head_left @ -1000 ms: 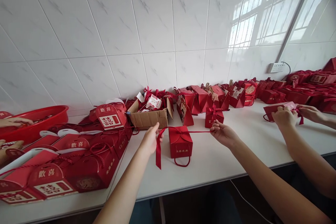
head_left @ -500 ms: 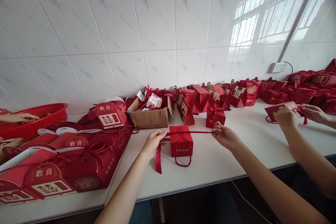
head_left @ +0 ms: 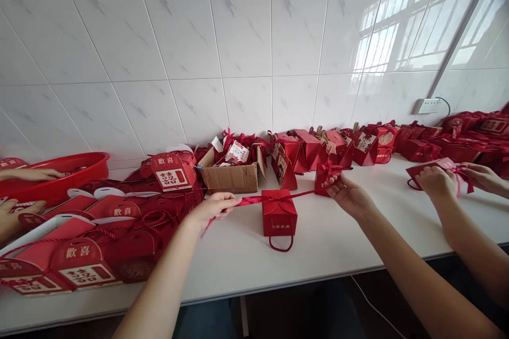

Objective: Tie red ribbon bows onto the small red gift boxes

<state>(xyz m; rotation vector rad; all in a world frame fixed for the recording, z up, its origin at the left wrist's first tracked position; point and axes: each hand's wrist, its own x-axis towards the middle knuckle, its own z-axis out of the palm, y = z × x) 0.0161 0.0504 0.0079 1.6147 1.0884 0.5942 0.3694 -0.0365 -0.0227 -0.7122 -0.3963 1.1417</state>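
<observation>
Small red box [head_left: 279, 214] on white table [head_left: 318, 243]; ribbon [head_left: 254, 199] knotted across its top, bow not yet formed. Left hand [head_left: 212, 207] and right hand [head_left: 345, 193] pinch ribbon ends either side of box

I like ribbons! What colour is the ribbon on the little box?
Red, like the little box itself. The ribbon shows best in the head view.

A makeshift packing workroom for wedding favours: a long white bench [head_left: 318, 254] is running along a white tiled wall [head_left: 238, 37], crowded with red gift boxes [head_left: 91, 243], a cardboard box [head_left: 233, 176] of ribbons and a red basin [head_left: 59, 175], with several people's hands working side by side.
</observation>
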